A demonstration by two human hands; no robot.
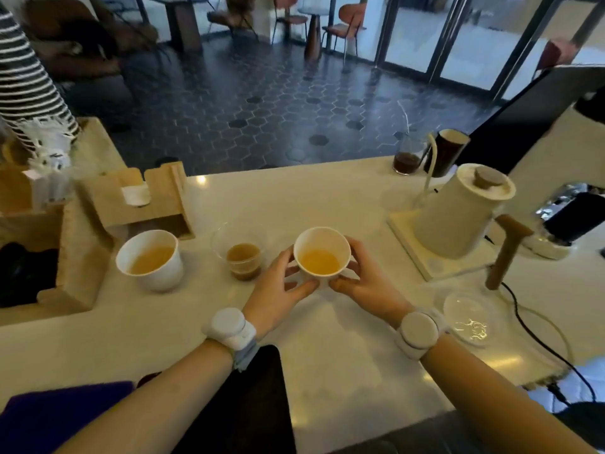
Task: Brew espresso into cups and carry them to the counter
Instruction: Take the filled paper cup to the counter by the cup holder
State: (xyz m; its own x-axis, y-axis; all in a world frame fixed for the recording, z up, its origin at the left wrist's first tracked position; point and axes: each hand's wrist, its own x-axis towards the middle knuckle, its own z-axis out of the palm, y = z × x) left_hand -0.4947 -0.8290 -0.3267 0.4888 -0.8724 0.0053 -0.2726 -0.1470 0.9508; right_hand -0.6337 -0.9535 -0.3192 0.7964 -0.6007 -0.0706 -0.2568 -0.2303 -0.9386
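Both my hands hold one white paper cup [322, 244] with light brown coffee in it, over the middle of the white counter [294, 198]. My left hand [281, 283] curls round its left side and my right hand [363, 280] round its right side, thumbs meeting at the near wall. A second white paper cup [150, 260] with the same coffee stands on the counter to the left. Between the two cups stands a small clear glass [244, 260] holding darker coffee.
A white kettle [458, 211] on its base stands at the right, with a wooden-handled tool [507, 250] and a clear lid [468, 319] near it. Wooden holders [147, 204] fill the left. A glass of dark coffee [406, 158] stands at the far edge. A person in stripes [26, 77] stands far left.
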